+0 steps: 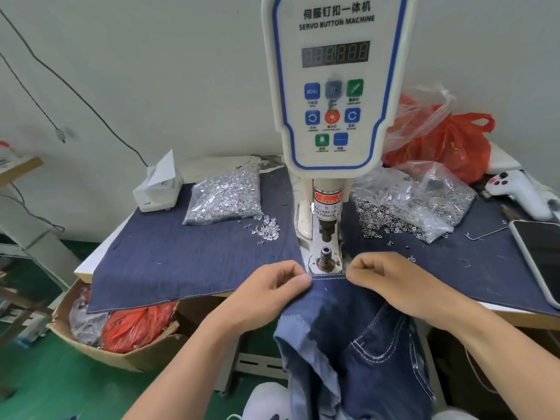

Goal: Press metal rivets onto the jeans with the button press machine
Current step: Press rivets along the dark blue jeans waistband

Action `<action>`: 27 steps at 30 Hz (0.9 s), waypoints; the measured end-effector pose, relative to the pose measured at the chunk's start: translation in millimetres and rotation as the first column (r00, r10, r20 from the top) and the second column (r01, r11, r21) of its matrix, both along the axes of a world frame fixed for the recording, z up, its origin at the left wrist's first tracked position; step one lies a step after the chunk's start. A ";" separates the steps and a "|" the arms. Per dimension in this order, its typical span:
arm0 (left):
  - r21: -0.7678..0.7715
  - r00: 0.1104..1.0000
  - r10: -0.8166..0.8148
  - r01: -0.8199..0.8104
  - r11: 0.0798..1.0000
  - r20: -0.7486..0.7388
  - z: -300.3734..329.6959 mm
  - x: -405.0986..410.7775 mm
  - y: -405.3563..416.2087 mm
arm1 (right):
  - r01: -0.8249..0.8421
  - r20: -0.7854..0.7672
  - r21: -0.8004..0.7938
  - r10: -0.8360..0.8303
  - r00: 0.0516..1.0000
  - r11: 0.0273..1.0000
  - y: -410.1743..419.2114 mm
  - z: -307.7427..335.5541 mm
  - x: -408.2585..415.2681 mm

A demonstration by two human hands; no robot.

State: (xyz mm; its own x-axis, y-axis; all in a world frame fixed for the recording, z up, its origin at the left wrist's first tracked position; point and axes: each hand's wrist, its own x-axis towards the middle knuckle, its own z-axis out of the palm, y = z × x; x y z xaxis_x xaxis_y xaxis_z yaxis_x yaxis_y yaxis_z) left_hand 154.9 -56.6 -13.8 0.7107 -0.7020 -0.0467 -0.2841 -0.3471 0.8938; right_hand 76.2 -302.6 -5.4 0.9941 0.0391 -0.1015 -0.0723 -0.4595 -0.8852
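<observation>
The head view looks down on a white worktable (91, 262) draped with dark blue denim cloth (188, 262). At the middle of the table's far edge stands the white button press machine with a blue-outlined control panel (335, 86); its dark punch (326, 230) hangs above the small round die on a spring (326, 256), with open space between the two.

The dark blue jeans with white stitching (357, 344) hang over the table's near edge. Their stitched hem lies flat just in front of the die, not under the punch. The left hand (272, 289) pinches the hem at its left end, fingers curled, thumb against the cloth. The right hand (391, 280) pinches the hem at its right end the same way, and the cloth is stretched between them.

Left of the machine, toward the far edge, lies a clear plastic bag of silver rivet pins (225, 197), with a few loose pins (266, 228) spilled beside it. Right of the machine lies a clear bag of small metal ring caps (418, 201), many spilled onto the cloth. A phone with a dark screen (539, 259) lies at the right edge of the table.
</observation>
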 end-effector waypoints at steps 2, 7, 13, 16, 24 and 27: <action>-0.036 1.000 0.024 -0.024 0.999 0.002 1.4 6.1 -4.5 | 0.071 0.013 0.003 -0.071 0.997 0.997 -1.1 0.0 6.1; -0.171 0.992 0.080 -0.097 0.981 -0.102 -2.4 20.3 -13.9 | 0.174 0.052 0.103 -0.180 0.982 0.979 1.3 -3.7 14.5; -0.231 0.986 0.112 -0.139 0.963 -0.124 -13.6 29.8 -20.6 | 0.196 0.038 0.240 -0.211 0.977 0.951 -0.1 -8.7 21.4; -0.261 0.984 0.098 -0.136 0.956 -0.151 -15.3 31.5 -19.9 | 0.213 0.029 0.301 -0.233 0.972 0.929 -0.2 -12.8 24.0; -0.246 0.978 0.101 -0.145 0.958 -0.185 -12.5 31.5 -22.0 | 0.236 -0.005 0.384 -0.253 0.967 0.893 0.4 -17.3 27.0; -0.243 0.979 0.093 -0.136 0.960 -0.180 -8.0 27.1 -21.4 | 0.219 0.034 0.345 -0.245 0.969 0.913 1.1 -14.5 23.8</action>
